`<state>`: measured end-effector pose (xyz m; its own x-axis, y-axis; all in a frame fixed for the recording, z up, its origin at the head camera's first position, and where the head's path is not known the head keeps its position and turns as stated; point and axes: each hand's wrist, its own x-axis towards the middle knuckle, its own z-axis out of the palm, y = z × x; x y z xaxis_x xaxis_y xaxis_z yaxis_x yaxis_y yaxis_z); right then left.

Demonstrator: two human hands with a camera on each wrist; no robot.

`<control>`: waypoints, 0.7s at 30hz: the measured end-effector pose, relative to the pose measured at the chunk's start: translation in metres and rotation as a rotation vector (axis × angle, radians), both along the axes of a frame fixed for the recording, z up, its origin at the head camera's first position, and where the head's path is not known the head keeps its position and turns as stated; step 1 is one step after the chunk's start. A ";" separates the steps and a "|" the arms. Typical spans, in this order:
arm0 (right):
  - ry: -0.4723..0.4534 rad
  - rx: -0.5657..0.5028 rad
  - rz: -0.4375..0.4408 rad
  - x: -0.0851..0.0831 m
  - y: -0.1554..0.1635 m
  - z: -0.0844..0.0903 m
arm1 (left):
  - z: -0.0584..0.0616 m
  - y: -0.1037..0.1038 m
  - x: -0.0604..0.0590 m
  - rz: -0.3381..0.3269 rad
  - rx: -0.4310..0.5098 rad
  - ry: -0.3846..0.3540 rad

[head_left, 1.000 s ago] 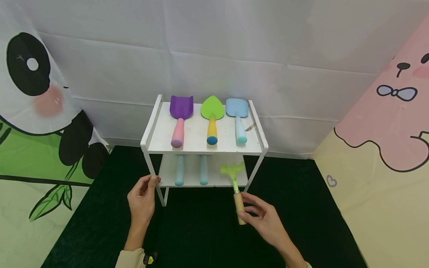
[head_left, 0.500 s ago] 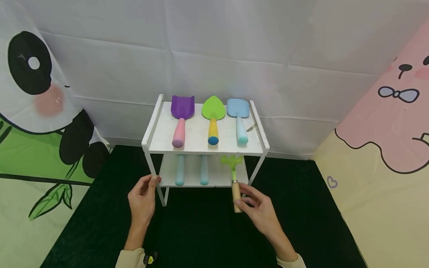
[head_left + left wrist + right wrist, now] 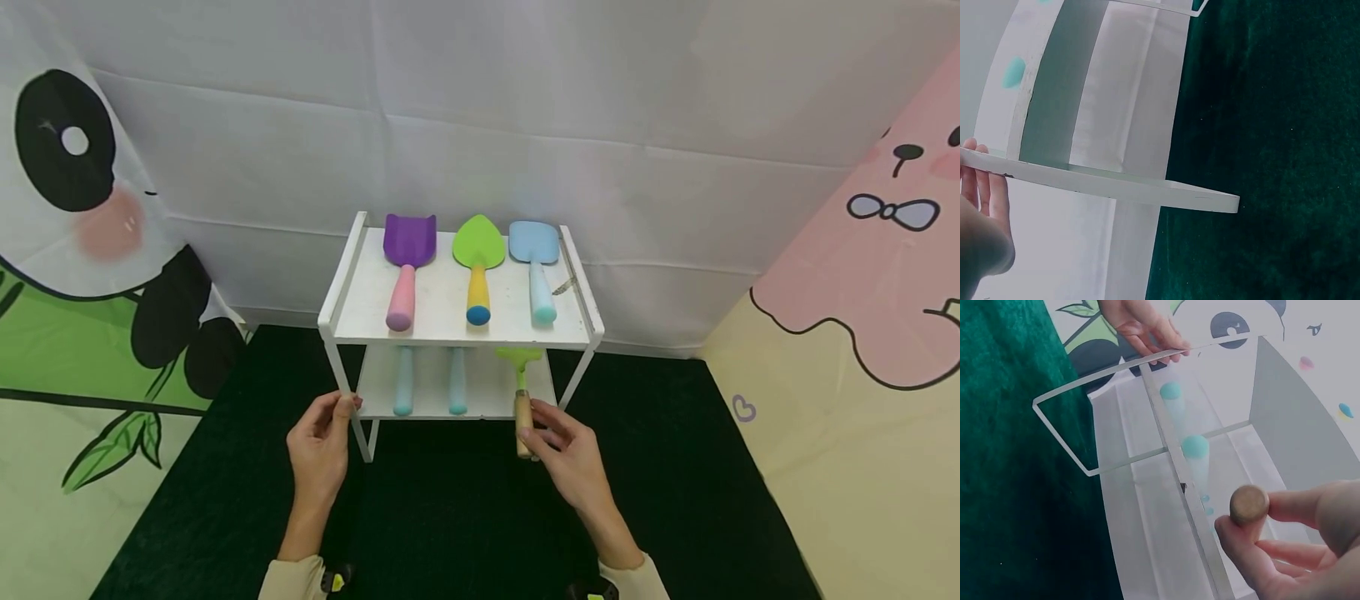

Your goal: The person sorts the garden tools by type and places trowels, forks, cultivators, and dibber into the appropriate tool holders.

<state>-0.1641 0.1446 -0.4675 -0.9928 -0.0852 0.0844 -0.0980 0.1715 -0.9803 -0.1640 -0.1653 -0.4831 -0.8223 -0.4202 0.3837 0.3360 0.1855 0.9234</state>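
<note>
My right hand (image 3: 567,454) pinches the wooden handle of a small green hand rake (image 3: 522,421) between thumb and fingers. Its green head reaches in over the right part of the lower shelf (image 3: 491,400), partly hidden under the upper one. In the right wrist view the handle's round end (image 3: 1249,504) points at the camera. My left hand (image 3: 318,442) grips the front left leg of the white two-tier rack (image 3: 457,342); the left wrist view shows its fingers (image 3: 999,194) around that leg. Two light blue handles (image 3: 403,383) lie on the lower shelf, left of the rake.
On the upper shelf lie a purple shovel (image 3: 409,242) with a pink handle, a green trowel (image 3: 478,243) with a yellow handle and a light blue shovel (image 3: 534,243). White cloth (image 3: 480,108) hangs behind the rack. Dark green carpet (image 3: 442,517) covers the floor.
My right hand has moved forward and slightly left with the rake, whose head has slid further in beneath the upper shelf. The left hand keeps its grip on the leg.
</note>
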 end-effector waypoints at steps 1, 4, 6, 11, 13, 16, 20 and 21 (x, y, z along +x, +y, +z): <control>0.005 0.003 -0.005 -0.001 -0.001 0.000 | 0.000 0.000 0.000 0.001 -0.002 0.003; 0.029 0.034 -0.029 -0.004 -0.006 0.000 | -0.001 0.000 0.000 0.002 -0.003 0.004; 0.047 0.055 -0.050 -0.006 -0.009 -0.001 | -0.001 0.000 0.000 0.003 -0.002 0.001; 0.082 0.076 -0.079 -0.014 -0.017 -0.001 | 0.001 0.001 0.001 0.011 0.002 -0.007; 0.080 0.069 -0.079 -0.017 -0.020 -0.001 | 0.002 0.001 0.001 0.016 0.002 -0.008; 0.071 0.070 -0.087 -0.021 -0.024 -0.001 | 0.001 0.001 0.001 0.013 0.007 -0.006; 0.086 0.098 -0.103 -0.025 -0.028 0.001 | -0.010 -0.002 -0.005 0.008 0.017 -0.003; 0.092 0.107 -0.108 -0.026 -0.029 0.001 | -0.014 -0.004 -0.007 0.007 0.023 -0.002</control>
